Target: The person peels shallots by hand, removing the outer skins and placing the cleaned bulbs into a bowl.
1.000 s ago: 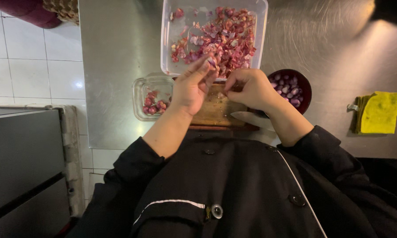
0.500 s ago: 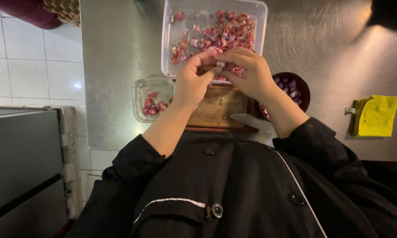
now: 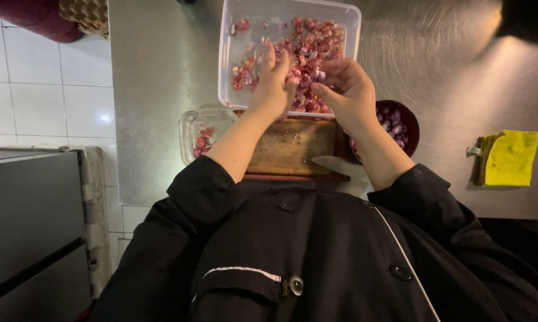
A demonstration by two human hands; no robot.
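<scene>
Seen from the head camera, both hands are reaching over a clear rectangular tub (image 3: 233, 59) of chopped purple shallot pieces (image 3: 307, 42) at the counter's (image 3: 161, 89) far edge. The left hand (image 3: 272, 83) is lying open on them; the right hand (image 3: 346, 86) is pinching some. A wooden board (image 3: 293, 146), a small glass dish (image 3: 200, 128), a dark bowl (image 3: 409, 122) and a yellow cloth (image 3: 510, 156) are sitting nearer.

My hands work over a clear, glossy plastic tub (image 3: 233, 71) on the brushed, shiny steel counter (image 3: 155, 89). The wooden board (image 3: 293, 146) looks worn and matt; the yellow cloth (image 3: 510, 158) looks soft.
</scene>
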